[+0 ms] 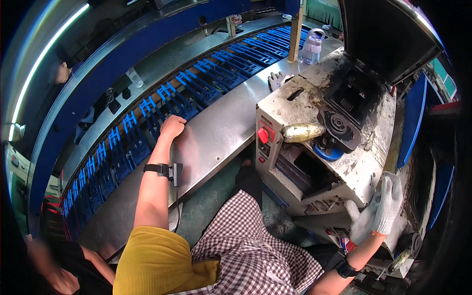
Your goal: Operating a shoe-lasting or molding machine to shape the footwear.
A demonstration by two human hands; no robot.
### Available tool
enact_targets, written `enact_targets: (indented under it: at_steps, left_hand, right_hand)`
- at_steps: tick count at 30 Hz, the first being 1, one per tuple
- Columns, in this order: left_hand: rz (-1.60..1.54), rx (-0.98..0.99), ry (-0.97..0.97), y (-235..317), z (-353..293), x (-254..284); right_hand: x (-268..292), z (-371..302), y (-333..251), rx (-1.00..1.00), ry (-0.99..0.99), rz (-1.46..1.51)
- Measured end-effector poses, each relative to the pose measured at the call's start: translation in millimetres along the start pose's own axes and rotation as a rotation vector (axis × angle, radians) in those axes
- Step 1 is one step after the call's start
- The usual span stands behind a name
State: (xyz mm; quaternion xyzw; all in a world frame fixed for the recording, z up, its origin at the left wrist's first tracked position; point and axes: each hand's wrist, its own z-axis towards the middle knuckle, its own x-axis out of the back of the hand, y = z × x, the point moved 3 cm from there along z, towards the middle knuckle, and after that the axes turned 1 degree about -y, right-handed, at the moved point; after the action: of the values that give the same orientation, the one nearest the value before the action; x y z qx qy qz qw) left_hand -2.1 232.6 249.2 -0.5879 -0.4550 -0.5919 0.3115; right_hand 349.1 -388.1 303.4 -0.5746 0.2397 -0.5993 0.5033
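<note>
My left hand (173,126) is bare and closed, resting where the steel ledge (216,132) meets the conveyor of blue slotted carriers (189,93). Whatever its curled fingers hold, if anything, is hidden. A black strap with a small device (169,172) circles that forearm. My right hand (376,209) wears a white knitted glove and is raised beside the lower right side of a stained cream machine (290,105). Its thumb stands apart from the fingers, and nothing shows in it. On the machine top are a dark round part (338,123) and a yellowish wrapped handle (304,132).
A black lid (388,37) stands raised over the machine. Behind the machine, a grey glove (277,80) and a clear bottle (312,46) are on the ledge. A blue beam (123,46) spans the conveyor's far side. Another person's arm (96,260) shows at lower left.
</note>
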Motion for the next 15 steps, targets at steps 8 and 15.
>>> enact_targets:
  at_steps: [8,15]
  left_hand:
    - [-0.057,0.087,-0.014,-5.5,20.5,-6.9]
    - [-0.055,0.087,-0.08,-16.0,33.4,-16.8]
  right_hand:
    - [-0.9,-3.0,-14.3,-0.034,-0.029,-0.031]
    - [-1.6,-2.7,-7.3,-0.05,-0.013,0.022]
